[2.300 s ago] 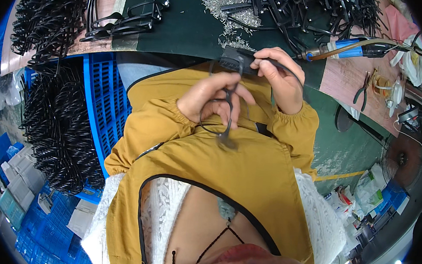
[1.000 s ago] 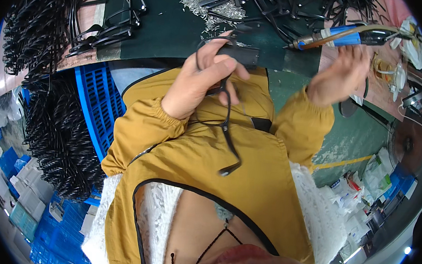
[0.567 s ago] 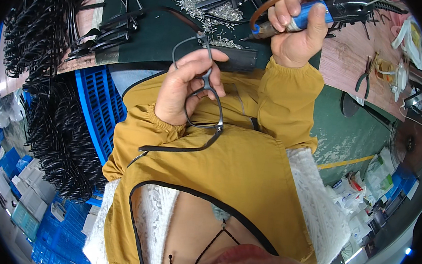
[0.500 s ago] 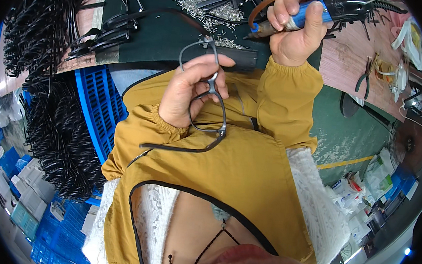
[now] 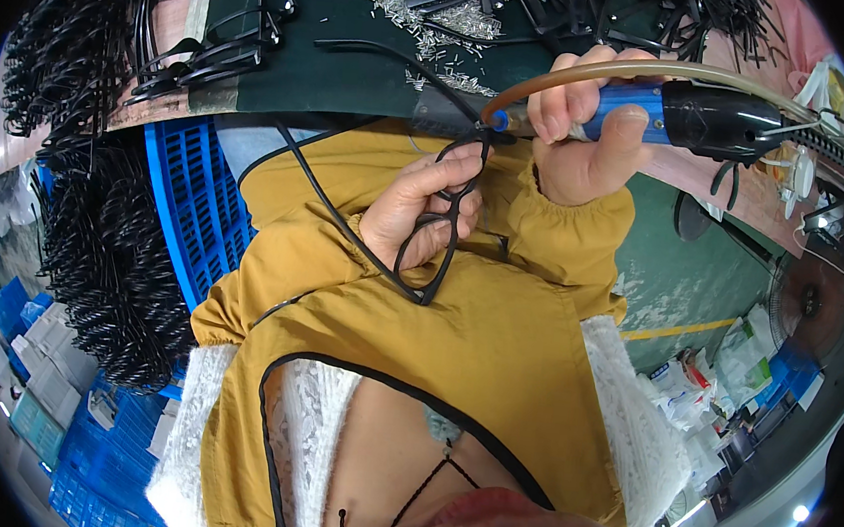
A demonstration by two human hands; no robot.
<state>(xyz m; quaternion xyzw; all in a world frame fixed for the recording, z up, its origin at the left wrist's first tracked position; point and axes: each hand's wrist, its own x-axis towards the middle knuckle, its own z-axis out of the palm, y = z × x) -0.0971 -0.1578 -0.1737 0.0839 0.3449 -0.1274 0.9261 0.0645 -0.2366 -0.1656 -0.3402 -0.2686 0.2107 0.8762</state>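
My left hand (image 5: 422, 203) is closed around a black eyeglass frame (image 5: 452, 246), held upright in front of my apron. One of the frame's temples reaches up over the table edge; the other slants back past my left sleeve. In my right hand (image 5: 588, 143) is a blue and black electric screwdriver (image 5: 721, 119) lying nearly level, with a brown hose curving over it. Its tip end meets the upper hinge of the frame, and the exact contact is too small to make out. Beyond them, small silvery screws (image 5: 433, 24) lie heaped on the dark mat (image 5: 333, 75).
Loose black temples (image 5: 555, 4) lie at the back of the table. Bundled black frames (image 5: 71, 32) crowd the left, above another dark heap (image 5: 110, 276) by a blue basket (image 5: 195, 214). Pliers (image 5: 725, 180) lie right, near a fan (image 5: 808, 297).
My left hand has moved right and turned the eyeglass frame, bringing its upper hinge to the screwdriver. The screwdriver has swung to nearly level, and its hose now arches over my right hand.
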